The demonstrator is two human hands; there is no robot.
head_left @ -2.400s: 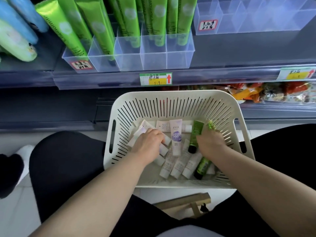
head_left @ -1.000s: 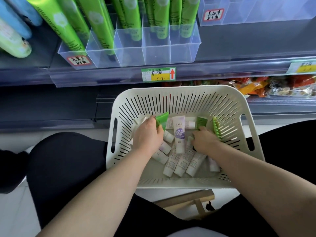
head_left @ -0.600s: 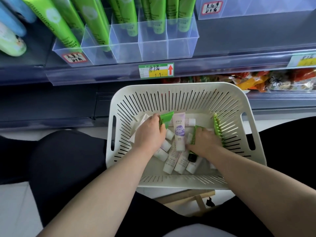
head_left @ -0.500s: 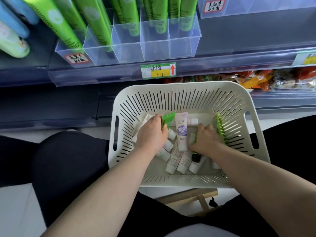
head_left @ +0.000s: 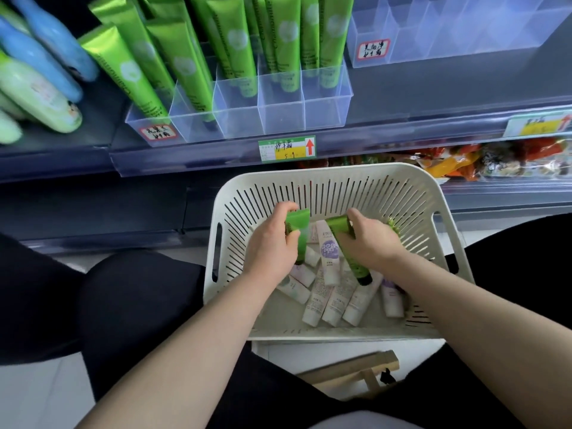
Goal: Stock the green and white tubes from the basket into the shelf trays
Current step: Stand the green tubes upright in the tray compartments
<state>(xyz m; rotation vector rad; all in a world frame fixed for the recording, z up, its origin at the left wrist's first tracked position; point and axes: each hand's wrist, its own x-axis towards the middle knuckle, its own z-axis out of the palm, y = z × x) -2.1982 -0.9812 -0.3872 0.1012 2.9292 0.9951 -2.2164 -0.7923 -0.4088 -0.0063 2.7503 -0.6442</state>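
A cream slotted basket [head_left: 433,209] rests on my lap below the shelf. My left hand [head_left: 269,246] grips a small green tube [head_left: 299,230], lifted above the basket floor. My right hand [head_left: 371,243] grips another green tube with a black cap [head_left: 348,246]; a second green crimped end [head_left: 393,227] pokes out behind its knuckles. Several white tubes [head_left: 334,301] lie loose on the basket floor. On the shelf above stands a clear divided tray [head_left: 278,116] holding tall green tubes [head_left: 192,72]. A second clear tray [head_left: 464,29] stands at the upper right.
Blue and pale green bottles [head_left: 37,85] lie on the shelf at the left. A price tag with a red arrow [head_left: 288,149] hangs on the shelf edge. Snack packets [head_left: 495,159] fill the lower shelf at right. A wooden stool [head_left: 349,373] shows below the basket.
Both hands have risen from the basket floor, each lifting a green tube. The right hand now holds the black-capped tube clear of the white ones. The view has moved closer to the shelf.
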